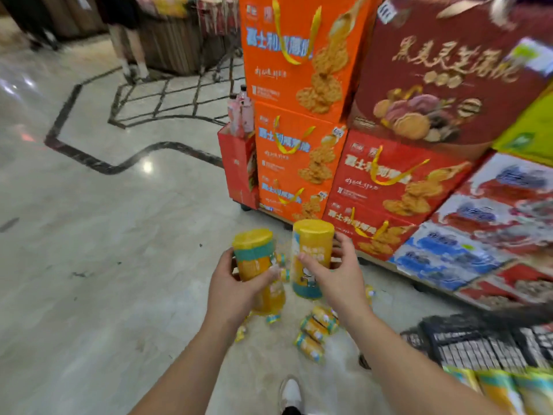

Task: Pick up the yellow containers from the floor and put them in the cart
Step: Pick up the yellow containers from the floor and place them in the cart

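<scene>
My left hand (232,287) grips a yellow container (257,259) with a yellow lid and a teal band, held upright above the floor. My right hand (338,274) grips a second yellow container (311,253), also upright, just to the right of the first. Below them several more yellow containers (314,330) lie on the pale marble floor (119,265). The dark wire cart (478,342) shows at the lower right, with yellow packets (502,387) in it.
A tall stack of orange gift boxes (299,115) and red boxes (398,181) rises right behind the containers. My white shoe (291,393) stands at the bottom. A person's legs (131,55) stand far back beside a wooden display.
</scene>
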Tool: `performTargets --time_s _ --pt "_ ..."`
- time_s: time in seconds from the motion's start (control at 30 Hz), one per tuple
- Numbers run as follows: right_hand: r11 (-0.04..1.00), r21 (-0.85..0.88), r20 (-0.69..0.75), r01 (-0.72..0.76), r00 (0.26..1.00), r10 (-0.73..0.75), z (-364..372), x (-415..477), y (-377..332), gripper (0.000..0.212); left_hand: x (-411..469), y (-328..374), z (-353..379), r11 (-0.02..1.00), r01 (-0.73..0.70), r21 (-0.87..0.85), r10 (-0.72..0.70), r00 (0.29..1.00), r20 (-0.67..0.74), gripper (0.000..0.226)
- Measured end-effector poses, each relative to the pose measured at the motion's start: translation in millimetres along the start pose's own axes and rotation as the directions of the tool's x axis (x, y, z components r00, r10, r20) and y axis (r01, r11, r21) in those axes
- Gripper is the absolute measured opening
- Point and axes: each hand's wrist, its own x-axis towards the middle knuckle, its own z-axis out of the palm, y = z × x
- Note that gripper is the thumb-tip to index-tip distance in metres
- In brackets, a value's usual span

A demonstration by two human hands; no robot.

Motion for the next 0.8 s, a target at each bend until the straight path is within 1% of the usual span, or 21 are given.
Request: performTargets --time_s 0.07,0.2,0.3,0.4,0.6,0.7,0.8 --pt "1.000 -0.005 -0.059 -0.010 0.998 0.009 -38.1 -39.0 -4.0 0.065 -40.5 10.7 15.6 1.000 0.006 -0.024 -0.005 0.998 0.059 0.058" --pt "0.998 -0.041 -0.129 -0.041 0.991 0.035 -113.7 -102.2 -10.1 0.063 -114.6 32.9 52.7 0.999 0.005 -0.048 0.003 0.987 0.159 0.056" --pt "0.997 -0.019 -0.183 -0.073 0.981 0.069 -170.3 -136.8 -13.9 0.062 -161.2 50.9 86.9 0.996 0.046 -0.072 -0.028 0.972 0.234 0.048" --pt "0.994 -0.003 -0.253 -0.107 0.962 0.102 -228.8 -160.8 -9.8 0.063 -198.9 61.2 130.0 0.996 0.069 -0.050 -0.051 0.952 0.300 0.044" --pt "0.987 -0.044 -0.376 -0.155 0.918 0.127 -350.3 -175.2 29.1 0.060 -249.3 56.9 245.6 0.997 0.070 0.021 -0.073 0.908 0.412 0.048" --pt "0.976 -0.070 -0.407 -0.208 0.899 0.163 -413.8 -166.5 63.3 0.056 -266.1 39.0 312.1 0.992 0.100 0.081 -0.125 0.896 0.426 0.049" --pt "0.950 -0.112 -0.413 -0.292 0.883 0.223 -481.9 -148.3 108.4 0.059 -282.6 12.6 382.3 0.978 0.144 0.153 -0.197 0.883 0.427 0.049"
